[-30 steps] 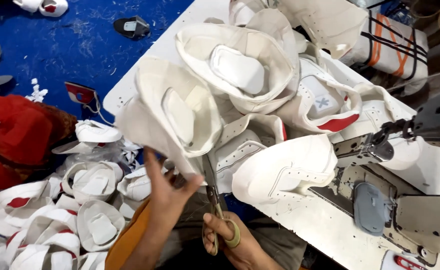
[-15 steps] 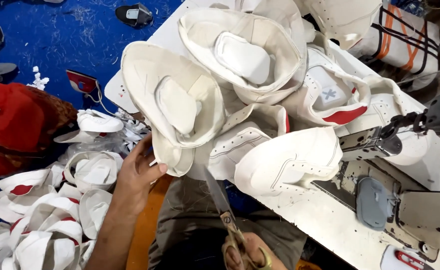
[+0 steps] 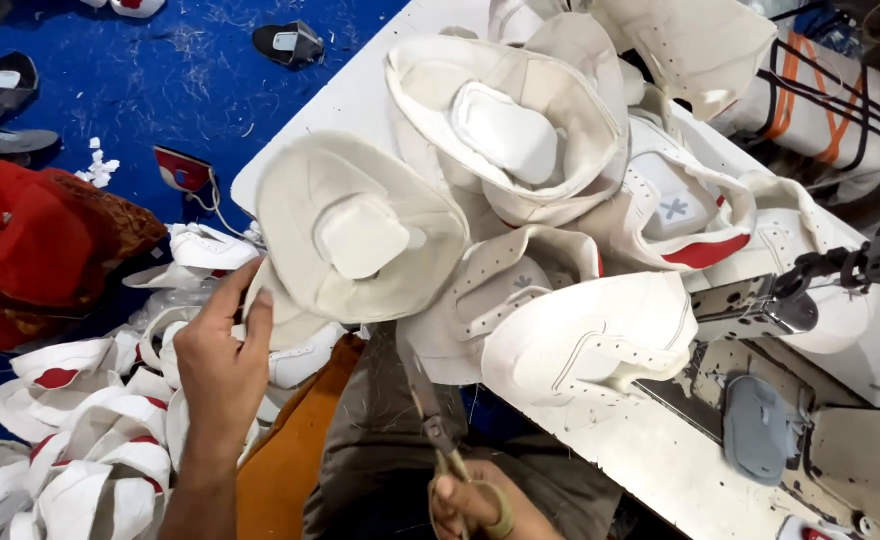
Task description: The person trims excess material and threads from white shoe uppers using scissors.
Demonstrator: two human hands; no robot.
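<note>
Landmark: the white sewing table (image 3: 600, 470), its near edge running diagonally past the person's lap.

Shoe upper in hand: a cream, cup-shaped shoe upper (image 3: 360, 240) with a padded tongue patch in its middle, held up over the table's near-left corner, inside facing the camera.

Left hand: the left hand (image 3: 222, 365) sits just off the table's left edge, fingers and thumb pinched together on the upper's lower rim.

Right hand: the right hand (image 3: 470, 505) is low, below the table's near edge over the lap, closed around the handles of a pair of scissors (image 3: 428, 415); the blades point up toward the upper and look nearly together.

How it should handle: judging by its droop and folds, the upper is light, soft and floppy, stiffer only at the stitched seams and padded patch. It seems not fragile, and its fabric lining looks grippy.

Where to hold: the rim or a seam edge looks best, close to wherever the blades work, so the cloth stays taut.

On the table: more white uppers (image 3: 580, 340) piled beside a sewing machine (image 3: 810, 400) at the table's right end.

Off the table: a heap of finished uppers (image 3: 80, 440) on the floor to its left.
</note>
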